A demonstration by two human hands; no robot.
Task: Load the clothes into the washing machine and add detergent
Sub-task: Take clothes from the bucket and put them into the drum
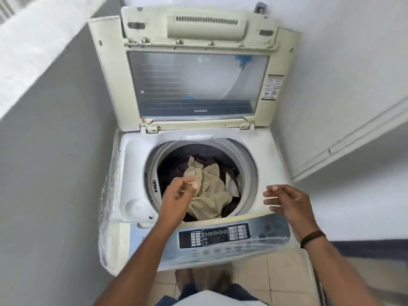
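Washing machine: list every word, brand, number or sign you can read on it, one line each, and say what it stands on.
No text here can be read for certain.
Sticker on the lid frame: print too small.
Lid window: faint mark near the top and small dark label at the bottom, both blurred.
Control panel: button legends and display too small.

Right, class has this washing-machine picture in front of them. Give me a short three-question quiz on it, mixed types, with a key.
1. True or false: the lid is closed.
2. Which cloth lies on top in the drum? A) beige B) red C) striped blue
3. Fill in: the left hand is over the drum; the right hand is over the machine's ____ rim.

Key
1. False: it stands open.
2. A: the beige cloth lies on dark clothes.
3. Right. Neither hand grips anything.
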